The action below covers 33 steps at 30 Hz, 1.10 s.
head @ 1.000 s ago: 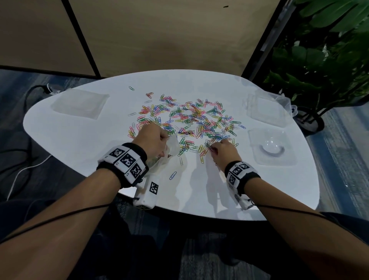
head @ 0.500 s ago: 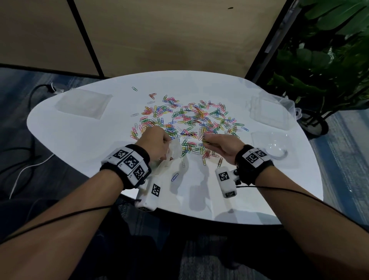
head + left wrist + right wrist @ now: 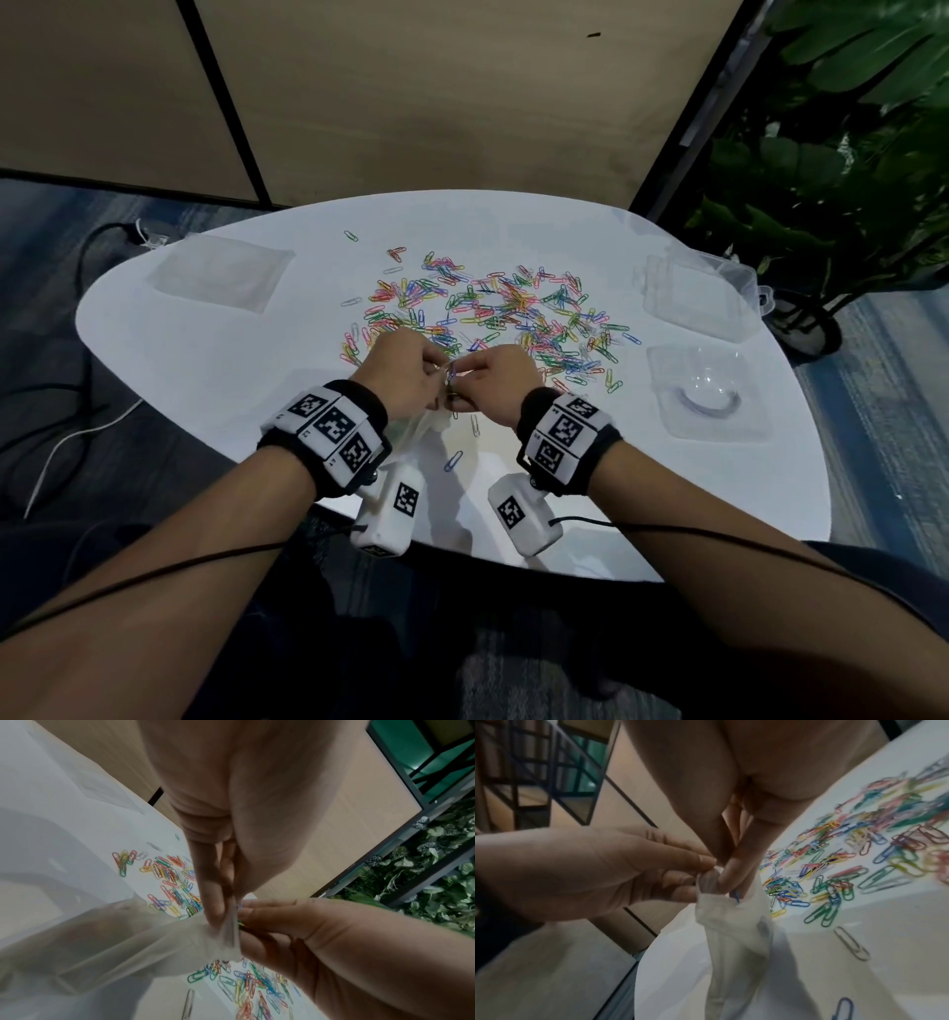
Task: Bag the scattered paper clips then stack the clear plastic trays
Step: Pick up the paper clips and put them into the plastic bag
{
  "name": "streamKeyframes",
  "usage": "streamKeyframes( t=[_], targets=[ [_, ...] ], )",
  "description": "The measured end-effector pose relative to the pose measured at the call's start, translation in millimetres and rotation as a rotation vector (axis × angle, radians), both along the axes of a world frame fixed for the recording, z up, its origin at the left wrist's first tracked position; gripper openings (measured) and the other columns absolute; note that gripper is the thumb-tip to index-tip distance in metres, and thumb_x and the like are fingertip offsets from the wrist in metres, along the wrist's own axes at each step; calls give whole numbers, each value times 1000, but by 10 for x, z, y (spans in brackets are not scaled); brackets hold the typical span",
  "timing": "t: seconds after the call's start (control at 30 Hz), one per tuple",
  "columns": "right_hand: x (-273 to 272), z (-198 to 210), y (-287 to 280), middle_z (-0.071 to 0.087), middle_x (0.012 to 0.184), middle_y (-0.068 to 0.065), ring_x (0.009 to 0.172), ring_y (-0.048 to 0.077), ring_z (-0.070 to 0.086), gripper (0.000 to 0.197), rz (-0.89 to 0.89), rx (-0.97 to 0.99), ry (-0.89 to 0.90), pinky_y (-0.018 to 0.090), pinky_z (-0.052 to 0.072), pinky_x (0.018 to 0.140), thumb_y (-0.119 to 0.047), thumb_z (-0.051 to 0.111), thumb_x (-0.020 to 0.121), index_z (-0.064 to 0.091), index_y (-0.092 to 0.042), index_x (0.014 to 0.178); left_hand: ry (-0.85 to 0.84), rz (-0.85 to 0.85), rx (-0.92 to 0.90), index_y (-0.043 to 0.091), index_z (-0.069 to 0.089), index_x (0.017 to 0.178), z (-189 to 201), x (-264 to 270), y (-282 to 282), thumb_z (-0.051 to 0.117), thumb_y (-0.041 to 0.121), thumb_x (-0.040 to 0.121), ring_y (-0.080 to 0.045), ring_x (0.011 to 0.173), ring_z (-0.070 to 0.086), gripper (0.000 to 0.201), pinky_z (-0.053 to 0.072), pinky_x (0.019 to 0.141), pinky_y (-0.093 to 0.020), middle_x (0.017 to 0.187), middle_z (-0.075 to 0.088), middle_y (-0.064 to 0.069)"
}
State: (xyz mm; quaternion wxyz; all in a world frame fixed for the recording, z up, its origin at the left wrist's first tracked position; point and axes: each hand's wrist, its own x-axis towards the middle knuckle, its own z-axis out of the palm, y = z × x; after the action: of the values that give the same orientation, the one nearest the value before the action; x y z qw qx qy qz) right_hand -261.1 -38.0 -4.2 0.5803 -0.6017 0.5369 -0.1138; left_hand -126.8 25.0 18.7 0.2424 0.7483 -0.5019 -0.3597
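Observation:
Many coloured paper clips [image 3: 513, 318] lie scattered over the middle of the white table [image 3: 205, 385]. My left hand [image 3: 436, 372] pinches the mouth of a translucent plastic bag [image 3: 416, 431] just above the table's near part. My right hand [image 3: 464, 377] meets it there, pinching a few paper clips [image 3: 736, 895] at the bag's opening [image 3: 713, 882]. The bag [image 3: 128, 943] hangs below the left hand's fingers [image 3: 213, 902]. One clear tray [image 3: 221, 277] lies at the back left, another tray [image 3: 693, 298] at the back right, and a third tray [image 3: 706, 395] at the right.
Two loose clips [image 3: 453, 461] lie on the table near my wrists. A potted plant [image 3: 847, 180] stands beyond the table's right edge. Cables [image 3: 77, 437] run over the floor at the left. A wood-panel wall [image 3: 411, 103] is behind the table.
My right hand picked clips from the pile and carried them left to the bag's mouth. The left hand stayed holding the bag, raised slightly.

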Motion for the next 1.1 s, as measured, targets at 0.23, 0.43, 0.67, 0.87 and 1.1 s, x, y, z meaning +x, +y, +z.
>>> streamKeyframes(
  t=[0.23,0.43,0.67,0.87,1.1],
  targets=[
    [10,-47,84,69,73,15,59,18,71,16,-42,163,-151,26,62,68,15,58,84,68,3,79,15,-19,-45,18,74,114,1,70,82,71,9,89,-17,76,72,27,57,69,-18,92,73,-4],
    [38,-86,71,69,76,17,64,23,69,12,-16,144,-128,34,61,78,10,61,83,70,3,87,20,-15,-67,15,74,116,-9,43,146,70,8,91,-12,73,68,26,48,62,-7,95,71,-3],
    [-56,114,-99,73,98,16,89,24,72,27,325,-115,33,39,60,85,-4,50,94,75,-12,101,21,59,-112,16,74,115,56,54,131,72,13,90,3,66,62,25,43,55,-1,81,69,7],
    [-582,215,-335,70,99,16,90,30,69,17,187,-32,-40,40,61,81,1,56,94,70,-4,103,56,138,-109,15,74,113,145,103,110,68,4,88,-2,60,64,27,52,65,-8,79,66,7],
    [-1161,-300,-306,42,143,16,110,32,59,103,203,-102,808,41,55,91,-38,87,66,30,-13,147,52,233,-51,11,75,108,102,295,197,72,4,84,-25,82,75,25,61,91,-40,92,78,-10]
  ],
)
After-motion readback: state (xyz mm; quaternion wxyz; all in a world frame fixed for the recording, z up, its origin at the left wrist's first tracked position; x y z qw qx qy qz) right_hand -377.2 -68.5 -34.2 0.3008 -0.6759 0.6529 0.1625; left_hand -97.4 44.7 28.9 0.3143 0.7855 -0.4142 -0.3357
